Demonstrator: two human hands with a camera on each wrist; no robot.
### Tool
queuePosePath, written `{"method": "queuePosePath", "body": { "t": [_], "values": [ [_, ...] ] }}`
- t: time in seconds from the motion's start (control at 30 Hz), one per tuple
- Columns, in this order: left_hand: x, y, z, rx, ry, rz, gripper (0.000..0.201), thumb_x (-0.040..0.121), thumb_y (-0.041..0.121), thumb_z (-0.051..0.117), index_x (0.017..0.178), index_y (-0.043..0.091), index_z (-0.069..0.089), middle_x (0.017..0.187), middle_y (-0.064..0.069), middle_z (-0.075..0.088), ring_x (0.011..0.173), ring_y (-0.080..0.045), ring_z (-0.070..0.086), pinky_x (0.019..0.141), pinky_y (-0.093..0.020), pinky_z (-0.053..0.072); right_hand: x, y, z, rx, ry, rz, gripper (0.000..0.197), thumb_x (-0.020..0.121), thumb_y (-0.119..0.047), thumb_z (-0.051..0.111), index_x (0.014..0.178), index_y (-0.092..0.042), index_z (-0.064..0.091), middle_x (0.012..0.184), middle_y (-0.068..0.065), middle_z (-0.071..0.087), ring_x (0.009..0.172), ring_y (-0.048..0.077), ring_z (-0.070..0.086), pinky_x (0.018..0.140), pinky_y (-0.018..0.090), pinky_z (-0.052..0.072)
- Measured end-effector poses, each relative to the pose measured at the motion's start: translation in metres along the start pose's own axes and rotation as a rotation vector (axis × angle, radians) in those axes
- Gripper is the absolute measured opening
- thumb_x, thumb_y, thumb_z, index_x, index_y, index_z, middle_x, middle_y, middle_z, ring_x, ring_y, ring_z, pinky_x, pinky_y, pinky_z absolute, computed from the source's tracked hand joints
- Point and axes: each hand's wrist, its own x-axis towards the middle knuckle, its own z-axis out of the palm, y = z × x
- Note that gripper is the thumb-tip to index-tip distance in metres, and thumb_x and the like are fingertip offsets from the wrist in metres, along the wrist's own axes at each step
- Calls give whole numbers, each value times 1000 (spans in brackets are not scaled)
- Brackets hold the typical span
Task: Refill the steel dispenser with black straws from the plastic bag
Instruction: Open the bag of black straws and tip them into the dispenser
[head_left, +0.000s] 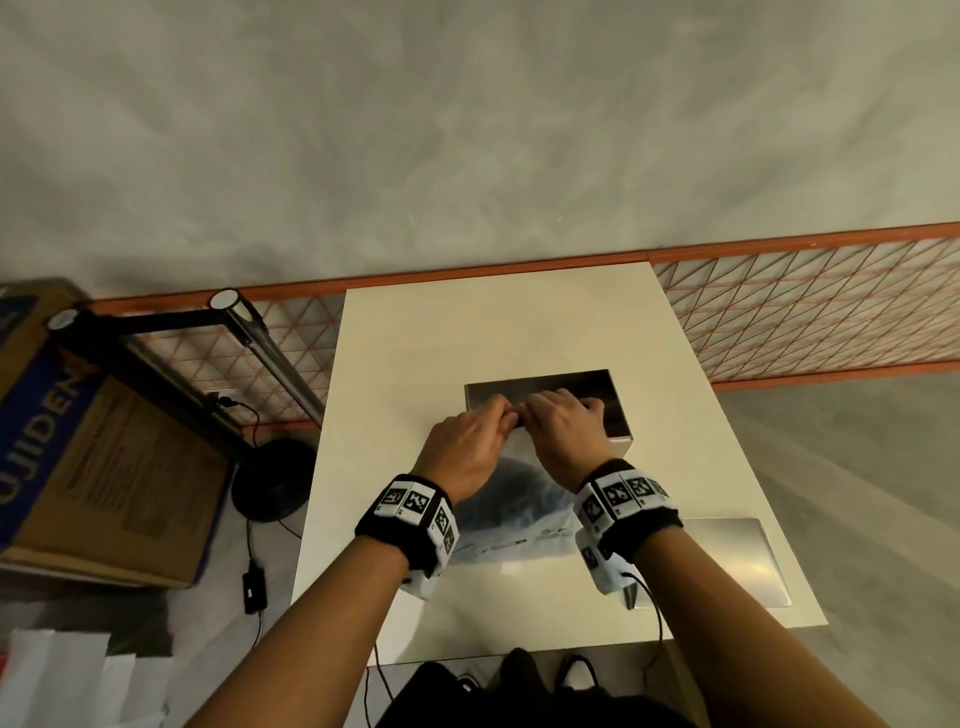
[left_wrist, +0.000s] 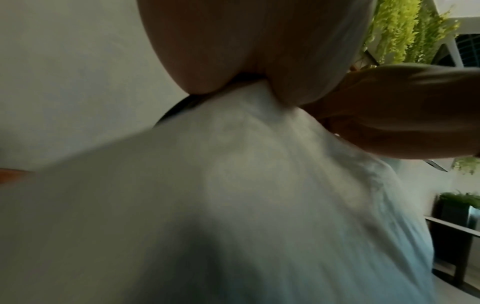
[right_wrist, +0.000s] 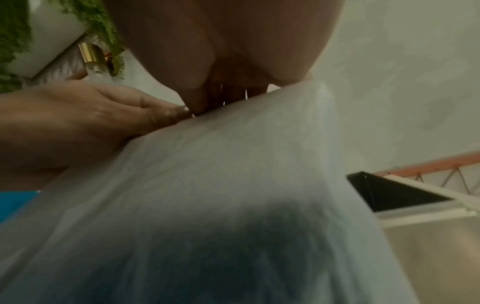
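A translucent plastic bag with a dark mass of black straws inside lies on the white table, its top end raised. My left hand and right hand meet at the bag's top edge, and each pinches the plastic there. In the left wrist view my left hand grips the bag; in the right wrist view my right hand grips the bag. The open steel dispenser sits just beyond the hands, its inside dark.
A flat steel lid lies on the table at the near right. A cardboard box and a black lamp stand sit on the floor to the left. An orange mesh rail runs behind the table.
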Motion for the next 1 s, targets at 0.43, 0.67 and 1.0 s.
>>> {"method": "queuePosePath", "body": {
  "t": [0.43,0.67,1.0],
  "values": [
    [-13,-14,-4,40,58,19,14,108,34,38,105,24,47,75,-3,66,63,-34,58,55,-39,43,-3,8,11,21,159,10,40,98,-41,31,81,-20,61,79,-6,60,75,20,56,74,41,35],
    [-30,-39,-14,86,57,-25,20,110,37,35,107,22,48,79,-1,67,67,-32,60,57,-36,38,-9,23,9,60,143,52,28,101,-32,43,80,-20,57,77,-4,57,73,24,54,74,43,38],
    [-35,-41,-28,93,13,-38,4,106,27,40,102,27,40,81,3,64,66,-32,52,60,-43,46,2,-12,-8,-95,-76,-84,39,99,-46,31,90,-24,62,91,-7,65,88,17,61,102,59,31]
  ]
}}
